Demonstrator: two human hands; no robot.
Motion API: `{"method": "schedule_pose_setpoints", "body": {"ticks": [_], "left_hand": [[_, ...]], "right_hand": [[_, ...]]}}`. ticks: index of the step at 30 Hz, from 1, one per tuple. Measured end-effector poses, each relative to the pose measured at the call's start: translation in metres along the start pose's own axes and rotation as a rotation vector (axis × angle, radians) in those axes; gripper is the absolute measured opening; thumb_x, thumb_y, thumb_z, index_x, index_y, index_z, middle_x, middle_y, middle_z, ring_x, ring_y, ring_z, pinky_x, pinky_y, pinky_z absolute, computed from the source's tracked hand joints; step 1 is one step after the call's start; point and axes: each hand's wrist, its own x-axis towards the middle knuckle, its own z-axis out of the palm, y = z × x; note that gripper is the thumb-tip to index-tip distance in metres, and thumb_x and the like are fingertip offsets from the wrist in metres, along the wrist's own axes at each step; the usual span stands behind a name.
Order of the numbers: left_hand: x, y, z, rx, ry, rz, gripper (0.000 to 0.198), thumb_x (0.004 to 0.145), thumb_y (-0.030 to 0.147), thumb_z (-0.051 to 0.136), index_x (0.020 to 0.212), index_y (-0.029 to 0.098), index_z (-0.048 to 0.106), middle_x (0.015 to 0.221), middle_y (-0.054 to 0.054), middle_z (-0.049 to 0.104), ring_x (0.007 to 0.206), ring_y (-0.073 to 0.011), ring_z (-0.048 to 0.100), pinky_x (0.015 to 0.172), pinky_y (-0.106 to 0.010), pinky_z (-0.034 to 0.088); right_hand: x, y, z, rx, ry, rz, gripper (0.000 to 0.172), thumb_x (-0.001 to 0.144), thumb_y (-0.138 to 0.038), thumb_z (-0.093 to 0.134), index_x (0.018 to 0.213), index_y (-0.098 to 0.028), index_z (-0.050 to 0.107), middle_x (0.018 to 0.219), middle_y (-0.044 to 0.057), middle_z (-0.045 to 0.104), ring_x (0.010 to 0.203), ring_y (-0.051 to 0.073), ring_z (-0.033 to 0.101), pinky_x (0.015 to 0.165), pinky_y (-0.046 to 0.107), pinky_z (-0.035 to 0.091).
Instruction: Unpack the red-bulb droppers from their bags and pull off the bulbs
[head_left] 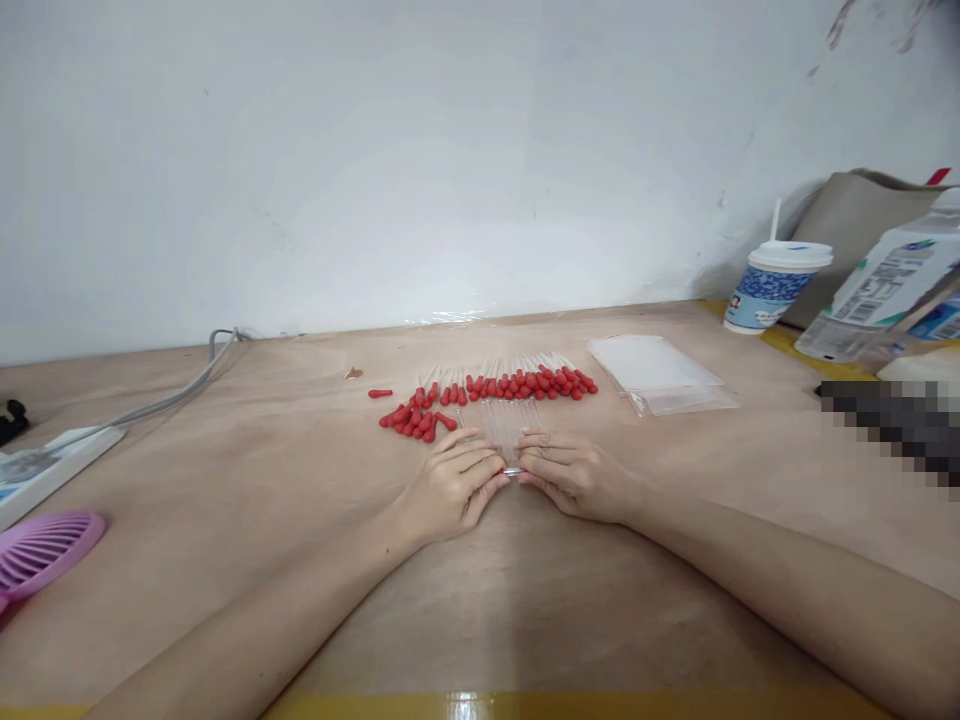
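My left hand [454, 485] and my right hand [574, 474] rest on the table, fingers closed, pinching the near end of what looks like a clear plastic bag [512, 472] between them. Thin clear tubes [506, 425] run lengthwise away from my fingertips; whether they lie inside the bag or under it I cannot tell. Just beyond are droppers with red rubber bulbs [525, 384], laid in a row with their slim tubes pointing to the wall. A loose heap of red bulbs [411, 420] sits left of the row, and one single red bulb [380, 393] lies apart.
Flat clear bags [660, 370] lie stacked right of the droppers. Farther right stand a lidded paper cup [776, 285] with a straw and a plastic bottle [874, 285]. At left are a pink fan [52, 550], a white power strip [67, 465] and a grey cable [180, 388].
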Motion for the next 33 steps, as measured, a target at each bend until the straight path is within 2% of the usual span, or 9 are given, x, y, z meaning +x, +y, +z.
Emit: {"method": "schedule_pose_setpoints", "body": {"ticks": [4,15,25,33], "left_hand": [[-0.0010,-0.0004,-0.0009,-0.029,-0.027,-0.033,0.011,0.083,0.018,0.051,0.087,0.016,0.061,0.087,-0.004,0.068,0.086,-0.0150,0.063,0.093,-0.037,0.043],[-0.0050,-0.0045,-0.0046,-0.044,-0.080,-0.022,0.012,0.084,0.017,0.050,0.089,0.015,0.060,0.087,-0.005,0.069,0.099,-0.0161,0.060,0.100,-0.038,0.037],[-0.0040,-0.0029,-0.0072,-0.023,-0.046,0.027,0.009,0.085,0.019,0.050,0.089,0.017,0.058,0.082,-0.002,0.069,0.096,-0.0162,0.061,0.098,-0.038,0.040],[-0.0069,-0.0032,-0.0083,-0.039,-0.064,0.008,0.009,0.085,0.020,0.051,0.088,0.016,0.059,0.082,-0.003,0.069,0.096,-0.0156,0.061,0.099,-0.037,0.039]], "right_hand": [[0.0006,-0.0005,-0.0006,-0.019,-0.007,-0.018,0.010,0.085,-0.015,0.048,0.080,-0.013,0.057,0.079,0.006,0.065,0.087,0.015,0.061,0.092,0.031,0.048],[-0.0041,0.0030,-0.0016,-0.081,0.004,-0.074,0.008,0.084,-0.015,0.050,0.085,-0.012,0.058,0.080,0.006,0.066,0.094,0.017,0.060,0.093,0.033,0.049],[-0.0065,0.0028,-0.0066,-0.159,-0.013,-0.157,0.011,0.084,-0.015,0.052,0.091,-0.011,0.059,0.087,0.008,0.067,0.100,0.018,0.059,0.096,0.036,0.047],[-0.0071,0.0040,-0.0095,-0.197,-0.006,-0.215,0.012,0.082,-0.014,0.054,0.091,-0.009,0.060,0.090,0.012,0.067,0.103,0.019,0.057,0.096,0.037,0.048]]}}
